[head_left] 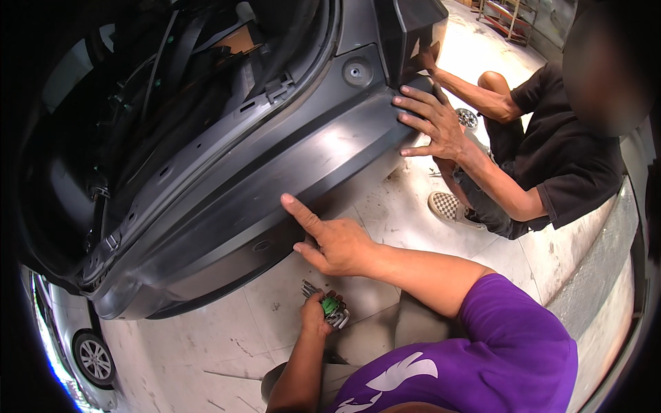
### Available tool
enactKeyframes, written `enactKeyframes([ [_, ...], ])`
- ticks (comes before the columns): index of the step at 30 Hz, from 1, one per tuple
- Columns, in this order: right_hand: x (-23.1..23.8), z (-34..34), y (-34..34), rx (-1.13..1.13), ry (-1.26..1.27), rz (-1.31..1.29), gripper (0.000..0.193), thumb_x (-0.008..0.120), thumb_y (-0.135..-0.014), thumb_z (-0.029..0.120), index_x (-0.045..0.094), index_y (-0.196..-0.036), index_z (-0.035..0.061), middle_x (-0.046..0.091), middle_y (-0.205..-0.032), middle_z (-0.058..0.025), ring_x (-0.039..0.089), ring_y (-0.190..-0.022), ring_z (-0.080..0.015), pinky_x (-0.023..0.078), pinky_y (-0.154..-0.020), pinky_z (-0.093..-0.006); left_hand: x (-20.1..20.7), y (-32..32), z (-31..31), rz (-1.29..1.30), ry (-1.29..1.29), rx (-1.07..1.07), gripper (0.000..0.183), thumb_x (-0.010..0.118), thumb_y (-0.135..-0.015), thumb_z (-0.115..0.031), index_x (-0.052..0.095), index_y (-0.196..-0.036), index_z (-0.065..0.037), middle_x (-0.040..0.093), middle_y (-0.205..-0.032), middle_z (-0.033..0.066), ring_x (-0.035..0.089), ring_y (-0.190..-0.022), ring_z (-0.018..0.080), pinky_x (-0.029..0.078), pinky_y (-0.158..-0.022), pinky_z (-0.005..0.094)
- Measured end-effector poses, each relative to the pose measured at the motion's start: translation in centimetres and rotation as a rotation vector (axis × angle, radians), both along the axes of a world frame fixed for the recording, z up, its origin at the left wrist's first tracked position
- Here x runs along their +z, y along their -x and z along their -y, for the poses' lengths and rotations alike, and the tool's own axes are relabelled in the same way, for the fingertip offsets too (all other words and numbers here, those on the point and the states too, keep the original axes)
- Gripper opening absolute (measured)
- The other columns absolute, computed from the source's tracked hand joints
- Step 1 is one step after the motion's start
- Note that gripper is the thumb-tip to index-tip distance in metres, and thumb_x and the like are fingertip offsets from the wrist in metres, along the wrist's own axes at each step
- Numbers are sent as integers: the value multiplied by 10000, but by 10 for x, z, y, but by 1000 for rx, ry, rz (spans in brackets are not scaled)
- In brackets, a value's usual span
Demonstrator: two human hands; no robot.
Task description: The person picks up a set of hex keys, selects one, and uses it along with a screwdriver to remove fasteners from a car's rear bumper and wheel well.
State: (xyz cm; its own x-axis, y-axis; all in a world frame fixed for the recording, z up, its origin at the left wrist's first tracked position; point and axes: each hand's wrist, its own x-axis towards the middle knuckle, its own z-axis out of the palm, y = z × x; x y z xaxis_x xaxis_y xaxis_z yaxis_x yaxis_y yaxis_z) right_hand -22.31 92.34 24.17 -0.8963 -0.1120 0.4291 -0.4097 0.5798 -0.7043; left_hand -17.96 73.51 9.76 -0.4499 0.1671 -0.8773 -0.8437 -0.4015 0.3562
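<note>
My left grip (315,312) is wrapped around the hex keys (331,305) in their green holder, just below the bumper (310,157). My right grip (342,246) is spread wide, index finger at the bumper's face; whether it touches, I cannot tell. A co-worker (568,155) crouches at the right end, one hand (443,129) blocking that corner. A silver car (70,311) stands at left.
</note>
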Motion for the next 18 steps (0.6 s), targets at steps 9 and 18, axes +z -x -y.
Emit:
enactKeyframes([
  [9, -35, 16, -14, 407, -171, -4, 731, 632, -853, 201, 308, -1508, 174, 650, -736, -105, 645, -667, -328, 505, -564, -434, -50, 25, 46, -265, 255, -359, 216, 550, -929, -182, 562, -1066, -16, 627, -870, 106, 643, -674, 252, 548, -563, 401],
  [18, -47, 0, -20, 574, -277, 26, 411, 633, -878, 270, 607, -1254, 108, 670, -904, -99, 651, -794, -310, 522, -647, -430, -107, 13, 271, -558, 895, -1408, 250, 602, -806, -131, 595, -1016, 5, 652, -791, 174, 650, -726, 282, 522, -672, 407],
])
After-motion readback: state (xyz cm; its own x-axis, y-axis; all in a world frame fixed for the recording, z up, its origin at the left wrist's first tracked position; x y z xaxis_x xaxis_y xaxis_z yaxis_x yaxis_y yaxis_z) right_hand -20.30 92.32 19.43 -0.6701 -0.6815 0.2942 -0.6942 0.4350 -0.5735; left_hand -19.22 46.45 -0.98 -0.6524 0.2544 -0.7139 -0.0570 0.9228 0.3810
